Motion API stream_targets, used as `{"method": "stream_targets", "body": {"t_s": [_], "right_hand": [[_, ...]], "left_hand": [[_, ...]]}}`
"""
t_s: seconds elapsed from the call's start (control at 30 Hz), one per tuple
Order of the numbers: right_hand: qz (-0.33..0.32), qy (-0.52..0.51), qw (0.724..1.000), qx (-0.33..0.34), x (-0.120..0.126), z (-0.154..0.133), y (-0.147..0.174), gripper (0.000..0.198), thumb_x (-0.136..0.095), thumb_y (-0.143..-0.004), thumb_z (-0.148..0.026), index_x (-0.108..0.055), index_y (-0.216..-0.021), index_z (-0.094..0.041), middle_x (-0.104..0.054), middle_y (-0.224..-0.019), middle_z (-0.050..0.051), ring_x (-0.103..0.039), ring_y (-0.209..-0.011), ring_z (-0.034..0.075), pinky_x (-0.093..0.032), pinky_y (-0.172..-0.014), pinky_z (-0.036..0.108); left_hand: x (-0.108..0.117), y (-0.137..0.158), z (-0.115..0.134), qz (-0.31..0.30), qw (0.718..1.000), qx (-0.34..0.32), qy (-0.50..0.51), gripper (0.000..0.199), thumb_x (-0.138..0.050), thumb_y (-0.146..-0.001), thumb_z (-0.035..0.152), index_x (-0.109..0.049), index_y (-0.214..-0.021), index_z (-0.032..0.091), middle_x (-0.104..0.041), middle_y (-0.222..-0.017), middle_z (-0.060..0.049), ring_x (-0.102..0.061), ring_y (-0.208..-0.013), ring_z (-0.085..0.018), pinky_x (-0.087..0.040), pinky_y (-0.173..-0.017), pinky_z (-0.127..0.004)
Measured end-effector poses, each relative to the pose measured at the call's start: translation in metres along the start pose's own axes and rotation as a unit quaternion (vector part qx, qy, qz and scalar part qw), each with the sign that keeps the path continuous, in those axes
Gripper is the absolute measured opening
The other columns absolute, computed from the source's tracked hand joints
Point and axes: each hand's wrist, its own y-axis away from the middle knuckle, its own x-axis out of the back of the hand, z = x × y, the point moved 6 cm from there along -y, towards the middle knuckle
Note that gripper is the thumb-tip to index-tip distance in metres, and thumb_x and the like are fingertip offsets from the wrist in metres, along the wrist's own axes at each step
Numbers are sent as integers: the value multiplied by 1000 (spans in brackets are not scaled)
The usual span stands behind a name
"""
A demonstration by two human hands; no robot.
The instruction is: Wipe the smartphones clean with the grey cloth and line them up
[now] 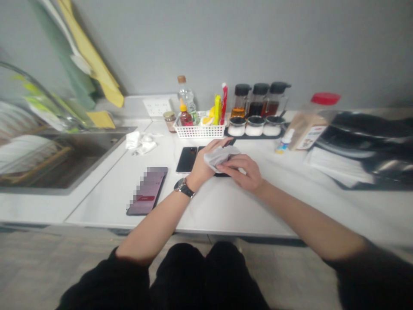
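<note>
A crumpled white tissue (222, 157) is between my two hands, above the middle of the counter. My right hand (247, 171) pinches its near edge with bent fingers. Against the tissue's left side lies my left hand (204, 167), with a dark watch on the wrist; its fingers reach behind the tissue and its thumb is hidden. Beneath the hands, dark flat shapes are mostly covered. Just left of them a black phone (186, 159) lies face up. Closer to me on the left rests a larger phone (151, 189) with a lit, partly pixelated screen.
Crumpled white tissues (142, 143) lie near the sink (77, 184). Along the wall stand a white basket (200, 131) of condiments, dark-lidded bottles (240, 101) and seasoning jars (254, 127). To the right are a small spray bottle (285, 142), a red-lidded jar (311, 125) and black plastic (364, 133).
</note>
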Motion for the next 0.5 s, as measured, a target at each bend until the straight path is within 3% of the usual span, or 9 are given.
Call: {"method": "stream_targets", "body": {"t_s": [0.1, 0.2, 0.3, 0.4, 0.5], "right_hand": [[52, 58, 997, -3, 8, 9, 1, 50, -77, -98, -14, -73, -140, -41, -81, -105, 0, -80, -95, 22, -69, -83, 36], [35, 66, 997, -7, 7, 17, 3, 52, -77, -98, -14, -72, -141, -43, -79, -107, 0, -79, -95, 22, -68, -82, 35], [22, 64, 998, -16, 8, 27, 5, 51, -73, -100, -15, -72, -142, -42, -77, -110, 2, -77, -97, 20, -68, -82, 32], [53, 76, 994, -59, 16, 38, 7, 43, -62, -106, -15, -74, -141, -38, -73, -110, 4, -75, -97, 18, -67, -79, 30], [55, 74, 993, -74, 16, 36, 8, 39, -59, -107, -16, -77, -136, -35, -72, -109, 5, -75, -97, 18, -67, -77, 29]], "left_hand": [[-2, 0, -1, 7, 1000, -18, -14, 59, -56, -92, 7, -66, -148, 23, -71, -144, -10, -68, -132, -26, -51, -117, -42], [-4, 1, -5, 24, 999, -23, -12, 62, -55, -83, 0, -70, -140, 20, -75, -140, -11, -70, -130, -27, -53, -115, -42], [-6, 3, -8, 27, 998, -39, -32, 58, -56, -84, 0, -72, -137, 18, -75, -138, -13, -70, -131, -28, -53, -115, -42], [-10, 5, -11, 7, 997, -53, -55, 55, -56, -88, 1, -71, -139, 17, -72, -144, -16, -68, -136, -29, -53, -116, -41], [-11, 6, -14, 4, 998, -32, -62, 54, -57, -89, 3, -71, -139, 18, -71, -144, -15, -67, -136, -28, -53, -117, -42]]}}
